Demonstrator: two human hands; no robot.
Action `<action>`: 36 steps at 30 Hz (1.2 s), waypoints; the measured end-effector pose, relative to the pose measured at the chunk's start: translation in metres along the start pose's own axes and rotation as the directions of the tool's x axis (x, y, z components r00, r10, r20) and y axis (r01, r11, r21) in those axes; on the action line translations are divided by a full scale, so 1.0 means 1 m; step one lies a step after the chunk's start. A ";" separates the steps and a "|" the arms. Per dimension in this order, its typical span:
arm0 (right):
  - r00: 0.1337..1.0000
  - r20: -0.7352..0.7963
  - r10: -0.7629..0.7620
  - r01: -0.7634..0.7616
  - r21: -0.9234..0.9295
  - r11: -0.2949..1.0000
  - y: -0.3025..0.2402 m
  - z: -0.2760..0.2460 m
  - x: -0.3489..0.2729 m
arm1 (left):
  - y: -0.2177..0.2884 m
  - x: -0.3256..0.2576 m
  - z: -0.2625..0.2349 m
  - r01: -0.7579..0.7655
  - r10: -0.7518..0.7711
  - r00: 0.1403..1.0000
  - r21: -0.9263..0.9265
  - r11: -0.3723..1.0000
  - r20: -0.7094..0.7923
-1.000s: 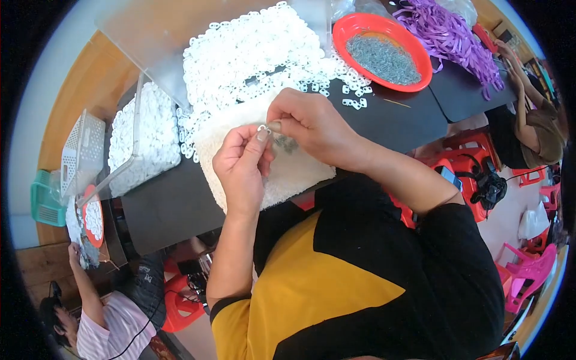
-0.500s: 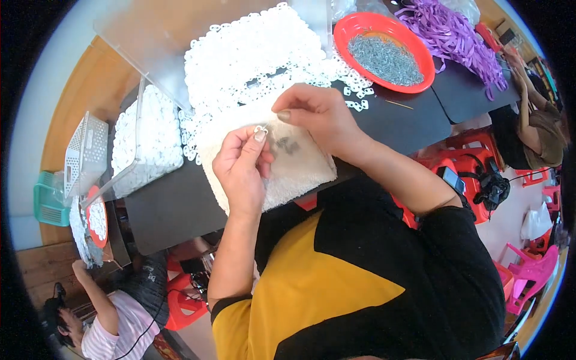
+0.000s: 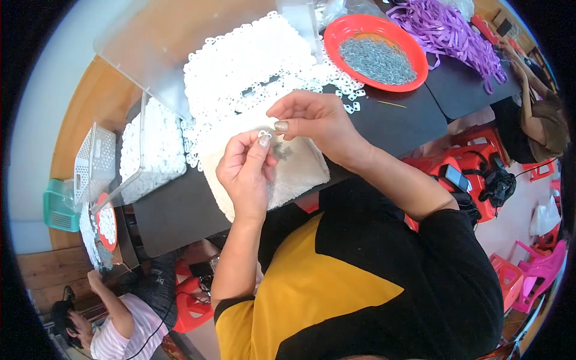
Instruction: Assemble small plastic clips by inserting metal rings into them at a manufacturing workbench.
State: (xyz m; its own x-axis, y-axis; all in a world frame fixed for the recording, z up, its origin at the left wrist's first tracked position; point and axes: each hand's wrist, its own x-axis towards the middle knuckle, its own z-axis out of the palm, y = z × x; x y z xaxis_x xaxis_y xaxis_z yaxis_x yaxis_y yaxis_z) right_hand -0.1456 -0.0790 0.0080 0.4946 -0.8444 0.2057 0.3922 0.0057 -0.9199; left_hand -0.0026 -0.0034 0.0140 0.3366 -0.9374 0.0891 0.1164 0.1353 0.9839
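Note:
Over a cream cloth [image 3: 305, 174] with a dark grey smudge, my left hand [image 3: 245, 174] pinches a small white plastic piece with holes [image 3: 264, 134] between thumb and fingers. My right hand [image 3: 327, 129] is closed in a pinch just beside that piece, its thumb tip almost touching it. Something tiny and whitish shows at the right fingertips, too small to name. Beyond the cloth lies a large heap of similar white pieces [image 3: 240, 66]. A red plate [image 3: 415, 55] at the far right bears many small grey metal pieces [image 3: 378, 60].
A clear bin [image 3: 143, 129] of white pieces stands at the left, near a white perforated basket [image 3: 96, 156]. Purple ribbons [image 3: 450, 36] lie at the far right, and a thin yellowish stick [image 3: 392, 104] nearer. Two other people work at the lower left and far right.
My right hand has come down and left, bringing its fingertips up to the white piece. My left hand still pinches that piece. The whole view has shifted slightly.

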 end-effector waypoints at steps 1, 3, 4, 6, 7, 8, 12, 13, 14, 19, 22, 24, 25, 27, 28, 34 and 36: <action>1.000 -0.001 -0.001 0.001 0.002 1.000 0.000 0.000 0.000 | 0.000 0.000 0.001 0.000 0.000 1.000 0.002 1.000 0.001; 1.000 -0.011 -0.012 0.011 -0.009 1.000 -0.002 0.000 -0.002 | 0.000 -0.001 0.003 0.000 0.000 1.000 -0.013 1.000 0.001; 1.000 -0.012 -0.013 0.013 -0.007 1.000 -0.002 0.000 -0.003 | 0.000 -0.001 0.004 0.000 0.000 1.000 -0.011 1.000 0.003; 0.999 -0.036 -0.038 0.037 -0.032 0.999 -0.003 0.000 -0.004 | -0.001 -0.001 0.005 0.002 -0.002 1.000 -0.001 1.000 0.001; 0.999 -0.036 -0.039 0.038 -0.030 0.999 -0.002 0.000 -0.004 | -0.001 -0.001 0.006 0.002 -0.002 1.000 0.001 1.000 0.002; 0.998 -0.029 -0.054 0.053 -0.027 0.998 0.000 -0.001 -0.004 | -0.002 -0.001 0.007 0.004 -0.004 1.000 -0.011 1.000 0.007; 0.997 -0.004 -0.080 0.080 -0.016 0.997 0.005 0.000 -0.005 | -0.004 -0.001 0.007 0.005 -0.004 1.000 -0.042 0.999 0.013; 0.997 -0.004 -0.080 0.080 -0.014 0.997 0.006 0.000 -0.005 | -0.005 -0.001 0.008 0.005 -0.004 1.000 -0.040 0.999 0.013; 0.997 -0.009 -0.080 0.080 -0.031 0.996 0.008 0.001 -0.005 | -0.005 -0.001 0.009 0.004 -0.003 1.000 -0.055 0.998 0.006; 0.996 -0.028 -0.081 0.079 -0.072 0.994 0.008 0.000 -0.005 | -0.008 -0.002 0.010 0.019 -0.019 1.000 -0.060 0.998 -0.009; 1.000 -0.029 -0.002 0.000 -0.082 0.997 0.001 -0.002 -0.006 | -0.009 -0.001 0.008 0.032 -0.032 0.999 -0.089 0.995 0.010; 0.999 -0.045 -0.009 0.003 -0.121 0.993 0.001 -0.004 -0.006 | -0.008 -0.001 0.008 0.060 -0.058 0.998 -0.108 0.992 0.018; 0.999 -0.045 -0.009 0.003 -0.122 0.993 0.001 -0.006 -0.006 | -0.008 -0.001 0.008 0.060 -0.058 0.998 -0.108 0.992 0.018; 0.999 -0.041 -0.001 -0.003 -0.110 0.994 0.002 -0.008 -0.006 | -0.009 0.000 0.008 0.058 -0.054 0.998 -0.128 0.990 0.029; 0.999 -0.040 -0.001 -0.004 -0.110 0.994 0.001 -0.007 -0.007 | -0.009 0.000 0.007 0.058 -0.055 0.998 -0.128 0.990 0.029; 1.000 -0.016 -0.018 0.014 -0.237 0.971 0.001 -0.007 -0.009 | -0.010 -0.002 0.007 0.057 -0.050 0.997 -0.132 0.990 0.054; 1.000 -0.019 -0.010 0.004 -0.308 0.952 0.000 -0.006 -0.009 | -0.009 -0.003 0.008 0.058 -0.053 0.997 -0.098 0.993 0.055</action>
State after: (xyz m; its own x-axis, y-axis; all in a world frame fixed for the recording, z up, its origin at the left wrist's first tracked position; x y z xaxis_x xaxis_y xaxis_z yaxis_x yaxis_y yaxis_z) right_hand -0.1550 -0.0746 0.0042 0.4757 -0.8545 0.2085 0.1365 -0.1625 -0.9772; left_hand -0.0118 -0.0042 0.0059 0.2778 -0.9596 0.0455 0.2271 0.1116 0.9675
